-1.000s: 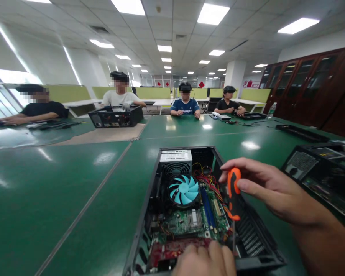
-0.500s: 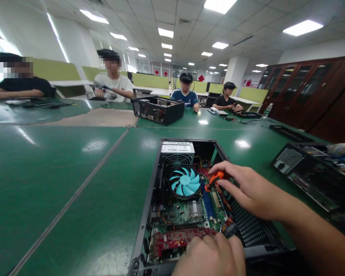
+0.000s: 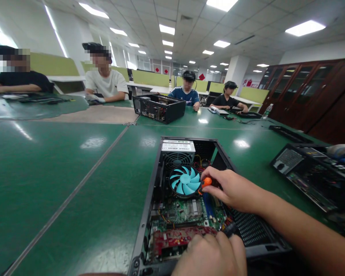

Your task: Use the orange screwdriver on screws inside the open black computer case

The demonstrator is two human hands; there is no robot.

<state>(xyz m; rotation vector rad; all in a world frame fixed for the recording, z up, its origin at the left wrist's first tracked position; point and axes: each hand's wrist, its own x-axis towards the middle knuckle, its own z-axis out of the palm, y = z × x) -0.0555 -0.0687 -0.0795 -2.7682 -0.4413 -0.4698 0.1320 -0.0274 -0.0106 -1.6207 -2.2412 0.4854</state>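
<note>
Right hand (image 3: 232, 189) lower now, pinching orange screwdriver (image 3: 205, 182) beside blue fan (image 3: 185, 181); left hand (image 3: 211, 255) curled on case edge (image 3: 143, 234).

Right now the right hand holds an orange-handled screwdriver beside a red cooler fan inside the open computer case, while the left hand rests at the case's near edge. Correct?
Not quite: the cooler fan is light blue, not red, as the head view shows. The right hand does hold the orange-handled screwdriver beside it inside the open computer case, and the left hand rests at the near edge.
</note>
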